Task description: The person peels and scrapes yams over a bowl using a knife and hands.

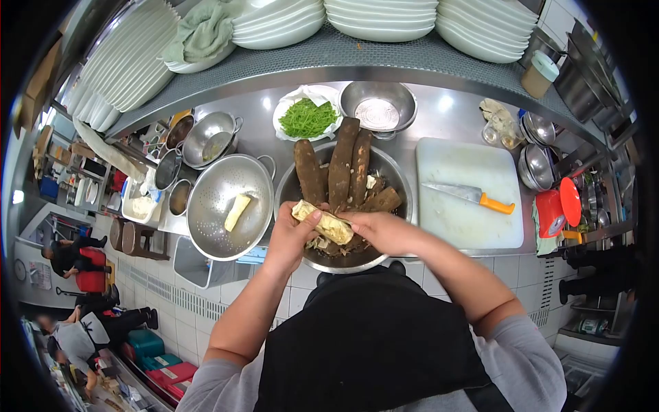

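Note:
My left hand (291,232) is wrapped round a pale yellow peeled root (324,223) with rough brownish patches, held over a large steel bowl (405,180). My right hand (382,231) is closed at the root's right end. Its fingertips press together there, and anything between them is hidden. Several long brown unpeeled roots (340,165) stick up out of the bowl, with peel scraps (340,248) around and below them. To the left, a steel colander (206,223) contains a smaller peeled piece of root (237,212).
A white cutting board (468,230) at the right bears an orange-handled knife (473,196). Behind the bowl are a plate of green strips (307,118) and a steel basin (405,96). Overhead, a metal shelf (357,62) carries stacked white plates (381,19). Other people (89,326) are at far left.

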